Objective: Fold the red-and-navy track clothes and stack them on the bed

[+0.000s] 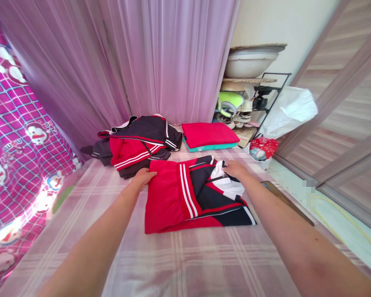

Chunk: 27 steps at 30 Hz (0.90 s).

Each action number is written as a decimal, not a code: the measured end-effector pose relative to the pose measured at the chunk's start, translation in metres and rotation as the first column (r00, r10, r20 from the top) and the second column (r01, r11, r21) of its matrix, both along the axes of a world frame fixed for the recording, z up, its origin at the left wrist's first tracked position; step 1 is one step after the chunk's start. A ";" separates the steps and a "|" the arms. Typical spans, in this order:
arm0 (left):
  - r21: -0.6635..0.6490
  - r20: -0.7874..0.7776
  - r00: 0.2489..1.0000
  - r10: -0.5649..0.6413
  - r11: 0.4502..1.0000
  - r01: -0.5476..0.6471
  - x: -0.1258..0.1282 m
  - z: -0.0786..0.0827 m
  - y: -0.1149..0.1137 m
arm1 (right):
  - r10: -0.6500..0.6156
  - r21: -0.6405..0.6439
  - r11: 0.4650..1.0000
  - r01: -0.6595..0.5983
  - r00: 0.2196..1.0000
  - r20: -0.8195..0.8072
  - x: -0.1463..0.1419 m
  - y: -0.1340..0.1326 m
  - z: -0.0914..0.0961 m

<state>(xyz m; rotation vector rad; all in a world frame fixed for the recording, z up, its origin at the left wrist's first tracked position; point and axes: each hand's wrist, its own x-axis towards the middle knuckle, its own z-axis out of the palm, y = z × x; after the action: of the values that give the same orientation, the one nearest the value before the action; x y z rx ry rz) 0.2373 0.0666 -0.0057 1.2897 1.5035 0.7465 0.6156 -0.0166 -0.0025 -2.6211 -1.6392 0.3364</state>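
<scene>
A red, black and white jacket with white stripes lies partly folded on the plaid bedsheet. At its upper left corner, my left hand pinches the red edge between thumb and fingers. My right hand grips the jacket by the white-lined collar at the far right, its fingertips partly hidden by cloth. The red lower part is turned over toward the middle, with the white stripes running across. Behind it, a loose heap of dark and red clothes touches the curtain side.
Folded red cloth rests on folded teal cloth at the back. A dark flat board-like object lies at the right edge. Beyond are a shoe rack, a white bag and purple curtains.
</scene>
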 end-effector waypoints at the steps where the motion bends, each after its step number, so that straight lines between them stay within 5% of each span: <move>1: -0.003 0.002 1.000 0.019 1.000 -0.019 -0.002 0.000 -0.004 | -0.005 0.034 0.999 0.005 1.000 0.013 -0.003 0.005 0.005; 5: -0.014 0.024 0.990 0.137 0.990 -0.137 -0.026 0.000 -0.036 | 0.009 0.252 0.967 -0.028 0.997 0.075 -0.031 0.044 0.039; 9: -0.055 0.135 0.961 0.240 0.971 -0.235 -0.061 -0.003 -0.080 | 0.194 0.391 0.895 -0.214 0.977 0.090 -0.098 0.098 0.076; 13: -0.122 0.046 0.946 0.321 0.942 -0.314 -0.095 -0.002 -0.099 | 0.364 0.374 0.847 -0.379 0.925 0.114 -0.153 0.117 0.086; 18: -0.102 -0.059 0.962 0.265 0.957 -0.270 -0.123 0.006 -0.067 | 0.228 0.379 0.894 -0.238 0.971 0.071 -0.131 0.050 0.046; 22: -0.137 -0.082 0.995 0.058 0.988 -0.069 -0.118 0.009 -0.037 | -0.055 0.254 0.964 0.081 0.992 -0.110 -0.101 -0.039 0.006; 27: -0.157 -0.065 0.997 -0.029 0.987 0.019 -0.110 0.010 -0.035 | -0.020 0.118 0.987 0.108 0.818 -0.575 -0.130 -0.092 -0.025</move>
<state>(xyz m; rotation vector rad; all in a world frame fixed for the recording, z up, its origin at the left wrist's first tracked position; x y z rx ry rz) 0.1278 0.0312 0.0043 1.2225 1.5650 0.5630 0.4858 -0.1090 -0.0276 -2.1511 -1.3032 0.8678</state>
